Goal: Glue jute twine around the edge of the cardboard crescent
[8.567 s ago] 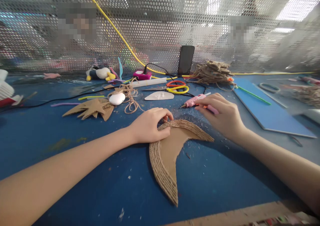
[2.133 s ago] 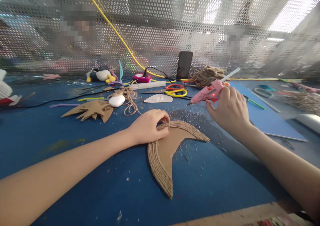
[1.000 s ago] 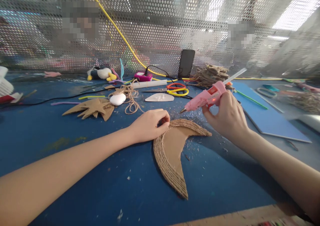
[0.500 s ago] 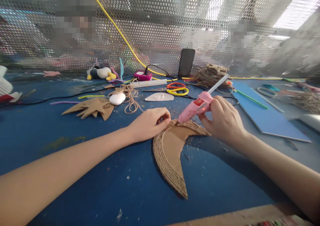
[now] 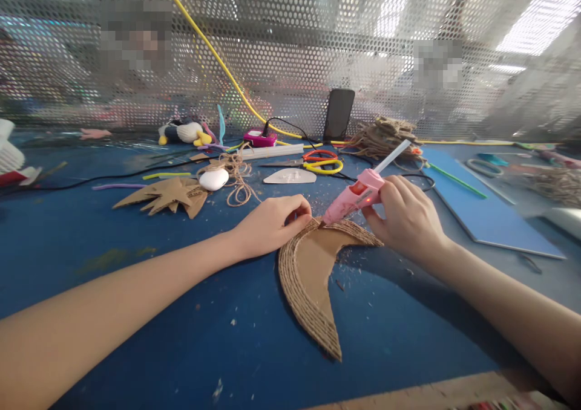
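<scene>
A crescent of brown cardboard (image 5: 313, 262) lies flat on the blue table, its outer band covered with rows of twine (image 5: 297, 295). My left hand (image 5: 272, 222) rests at the crescent's upper left edge, thumb and forefinger pinched together on the twine; the fingertips partly hide the strand. My right hand (image 5: 406, 213) is wrapped around a pink hot glue gun (image 5: 356, 197) with a lit orange light. The gun's nozzle points down and left, at the inner edge of the twine rows close to my left fingertips. A translucent glue stick (image 5: 393, 156) sticks out of its back.
Behind the crescent lie scissors (image 5: 323, 163), a pale curved piece (image 5: 289, 176), a white case (image 5: 213, 179) and spiky cardboard cutouts (image 5: 170, 197). A twine bundle (image 5: 384, 136) and a phone (image 5: 339, 113) are by the perforated metal screen (image 5: 281, 47). A blue board (image 5: 490, 207) lies right.
The glue gun's back end, with the glue stick, has tipped slightly down and left. Its nozzle stays at nearly the same spot, and my left hand has hardly moved.
</scene>
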A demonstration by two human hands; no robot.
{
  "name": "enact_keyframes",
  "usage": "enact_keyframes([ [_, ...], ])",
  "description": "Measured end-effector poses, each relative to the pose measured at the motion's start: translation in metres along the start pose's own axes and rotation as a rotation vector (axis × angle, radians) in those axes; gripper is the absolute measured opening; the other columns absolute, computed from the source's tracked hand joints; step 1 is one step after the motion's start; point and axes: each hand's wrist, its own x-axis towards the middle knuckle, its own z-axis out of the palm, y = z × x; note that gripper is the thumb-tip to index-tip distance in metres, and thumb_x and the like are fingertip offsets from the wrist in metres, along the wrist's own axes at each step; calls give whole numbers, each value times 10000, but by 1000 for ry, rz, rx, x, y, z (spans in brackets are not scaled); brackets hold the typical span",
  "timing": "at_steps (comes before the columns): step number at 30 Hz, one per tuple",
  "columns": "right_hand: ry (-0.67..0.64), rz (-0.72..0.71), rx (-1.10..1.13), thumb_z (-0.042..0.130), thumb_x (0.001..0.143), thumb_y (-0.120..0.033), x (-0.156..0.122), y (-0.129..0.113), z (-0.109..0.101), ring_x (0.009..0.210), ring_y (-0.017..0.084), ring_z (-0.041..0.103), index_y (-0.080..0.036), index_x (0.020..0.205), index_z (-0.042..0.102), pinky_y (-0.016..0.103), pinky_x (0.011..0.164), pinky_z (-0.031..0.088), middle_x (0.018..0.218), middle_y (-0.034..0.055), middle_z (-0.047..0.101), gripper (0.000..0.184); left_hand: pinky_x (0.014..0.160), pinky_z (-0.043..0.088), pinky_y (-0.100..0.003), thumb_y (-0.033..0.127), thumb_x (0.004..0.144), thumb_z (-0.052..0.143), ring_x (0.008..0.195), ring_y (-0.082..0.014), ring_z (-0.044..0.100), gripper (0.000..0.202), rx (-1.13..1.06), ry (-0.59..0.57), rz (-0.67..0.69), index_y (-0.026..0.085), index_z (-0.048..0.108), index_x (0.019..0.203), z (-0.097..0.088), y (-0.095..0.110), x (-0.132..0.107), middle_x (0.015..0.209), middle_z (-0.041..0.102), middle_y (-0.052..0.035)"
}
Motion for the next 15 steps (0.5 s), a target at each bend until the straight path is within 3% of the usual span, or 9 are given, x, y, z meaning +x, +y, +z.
enact_keyframes([
  [15,25,-71,-128,534,898,-167,-1,4,-1,779,204,572,-214,988,518,331,684,420,858,63,644,103,656,413,-267,486,1019,467,734,-127,600,330,-14,-13,-8,198,625,996,0,-3,0,841,680,5],
])
